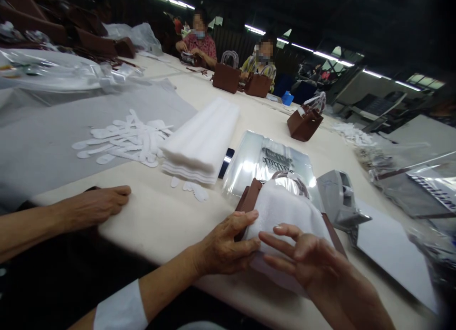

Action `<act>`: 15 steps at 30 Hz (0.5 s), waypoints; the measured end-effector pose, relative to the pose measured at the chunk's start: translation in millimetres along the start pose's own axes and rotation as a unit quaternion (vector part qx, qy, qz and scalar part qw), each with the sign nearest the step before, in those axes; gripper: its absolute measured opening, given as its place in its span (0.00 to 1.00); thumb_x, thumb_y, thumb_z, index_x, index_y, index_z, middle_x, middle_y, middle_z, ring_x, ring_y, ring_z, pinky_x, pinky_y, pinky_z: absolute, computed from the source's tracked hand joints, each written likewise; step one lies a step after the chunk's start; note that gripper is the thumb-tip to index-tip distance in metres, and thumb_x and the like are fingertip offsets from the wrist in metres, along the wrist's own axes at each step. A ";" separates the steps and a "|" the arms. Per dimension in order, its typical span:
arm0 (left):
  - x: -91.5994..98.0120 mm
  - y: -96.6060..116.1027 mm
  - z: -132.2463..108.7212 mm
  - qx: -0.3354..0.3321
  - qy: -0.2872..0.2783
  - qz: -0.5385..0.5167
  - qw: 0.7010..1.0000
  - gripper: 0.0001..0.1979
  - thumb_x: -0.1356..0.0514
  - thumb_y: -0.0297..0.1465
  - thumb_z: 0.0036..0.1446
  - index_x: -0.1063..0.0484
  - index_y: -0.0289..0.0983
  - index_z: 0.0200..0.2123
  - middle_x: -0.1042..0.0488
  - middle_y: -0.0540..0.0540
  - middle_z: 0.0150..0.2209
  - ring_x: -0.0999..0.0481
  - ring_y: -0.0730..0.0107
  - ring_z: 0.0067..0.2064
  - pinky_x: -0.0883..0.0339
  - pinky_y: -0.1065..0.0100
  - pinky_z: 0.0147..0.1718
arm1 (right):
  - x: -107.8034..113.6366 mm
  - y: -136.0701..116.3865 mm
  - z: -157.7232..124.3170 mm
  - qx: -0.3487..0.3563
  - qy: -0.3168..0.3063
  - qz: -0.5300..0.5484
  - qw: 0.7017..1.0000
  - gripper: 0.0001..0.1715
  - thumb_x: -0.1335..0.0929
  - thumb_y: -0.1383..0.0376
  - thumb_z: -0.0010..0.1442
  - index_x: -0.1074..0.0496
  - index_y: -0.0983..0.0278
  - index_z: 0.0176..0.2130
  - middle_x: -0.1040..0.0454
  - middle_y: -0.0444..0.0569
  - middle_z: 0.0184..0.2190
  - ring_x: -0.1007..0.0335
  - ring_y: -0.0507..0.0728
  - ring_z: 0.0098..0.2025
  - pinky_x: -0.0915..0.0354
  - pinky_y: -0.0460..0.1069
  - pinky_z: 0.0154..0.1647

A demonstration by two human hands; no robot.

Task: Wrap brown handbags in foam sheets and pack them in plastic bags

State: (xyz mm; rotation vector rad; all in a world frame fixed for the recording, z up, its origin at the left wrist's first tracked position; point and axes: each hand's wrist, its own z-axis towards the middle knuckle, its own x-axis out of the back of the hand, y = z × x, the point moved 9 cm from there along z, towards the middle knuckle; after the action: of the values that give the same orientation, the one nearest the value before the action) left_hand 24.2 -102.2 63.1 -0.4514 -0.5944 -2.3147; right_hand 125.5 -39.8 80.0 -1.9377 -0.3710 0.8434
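Observation:
A brown handbag (251, 197) stands tilted at the table's near edge, a white foam sheet (285, 211) covering its front. At the bag's left side, my left hand (228, 244) is closed on it, fingers pressing the foam against the bag; their far ends are partly hidden. My right hand (313, 259) hovers in front of the foam with its fingers spread and nothing held. Behind the bag's handles lies a clear plastic bag (245, 164) with dark lettering. A folded stack of white foam sheets (203, 135) lies further left.
Another person's hand (110, 204) rests curled at the table's left edge. White strip cutouts (131, 140) lie piled on grey cloth (46, 140). A grey tape dispenser (337, 197) and a white board (395, 254) are at right. Two people sit across the table near finished handbags (226, 78).

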 end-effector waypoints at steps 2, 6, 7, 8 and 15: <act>-1.9 -0.6 -0.7 -0.004 -0.010 -0.004 1.000 0.14 0.43 0.28 0.52 0.33 0.32 0.43 0.48 0.32 0.57 0.41 0.52 0.57 0.40 0.54 0.52 | 3.2 14.4 -3.8 -0.034 0.002 -0.033 0.999 0.18 0.35 0.54 0.57 0.27 0.64 0.25 0.40 0.50 0.50 0.42 0.67 0.53 0.37 0.59 0.49; -3.7 -2.2 -2.5 -0.011 -0.021 -0.024 0.999 0.13 0.44 0.29 0.52 0.33 0.32 0.42 0.49 0.31 0.58 0.41 0.51 0.56 0.41 0.53 0.52 | 10.8 35.5 -14.8 -0.078 0.003 -0.136 0.988 0.16 0.33 0.55 0.56 0.27 0.64 0.25 0.40 0.52 0.51 0.36 0.64 0.49 0.35 0.58 0.47; -3.9 -3.0 -2.7 -0.009 -0.023 -0.029 0.999 0.13 0.44 0.29 0.52 0.33 0.32 0.42 0.49 0.31 0.58 0.41 0.51 0.56 0.41 0.52 0.52 | 11.4 38.3 -17.5 -0.085 0.000 -0.163 0.983 0.16 0.33 0.55 0.56 0.27 0.64 0.26 0.40 0.52 0.51 0.36 0.63 0.49 0.35 0.57 0.47; -4.0 -3.8 -2.7 -0.006 -0.024 -0.034 0.999 0.13 0.43 0.29 0.52 0.33 0.32 0.42 0.50 0.31 0.58 0.41 0.51 0.56 0.41 0.52 0.52 | 10.8 40.6 -20.0 -0.091 -0.006 -0.185 0.978 0.16 0.34 0.55 0.56 0.27 0.63 0.27 0.39 0.52 0.50 0.36 0.63 0.49 0.35 0.56 0.47; -4.5 -3.3 2.3 -0.001 -0.033 -0.028 0.999 0.11 0.43 0.26 0.51 0.32 0.33 0.40 0.40 0.37 0.56 0.37 0.59 0.53 0.43 0.55 0.54 | 6.9 46.6 -24.3 -0.106 -0.013 -0.225 0.968 0.17 0.34 0.50 0.55 0.25 0.60 0.34 0.34 0.52 0.45 0.34 0.60 0.46 0.33 0.53 0.45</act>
State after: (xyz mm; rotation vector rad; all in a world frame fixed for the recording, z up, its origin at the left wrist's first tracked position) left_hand 25.4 -96.4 61.9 -0.5205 -0.6452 -2.3608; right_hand 143.2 -75.0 44.4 -1.9262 -0.9097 0.5464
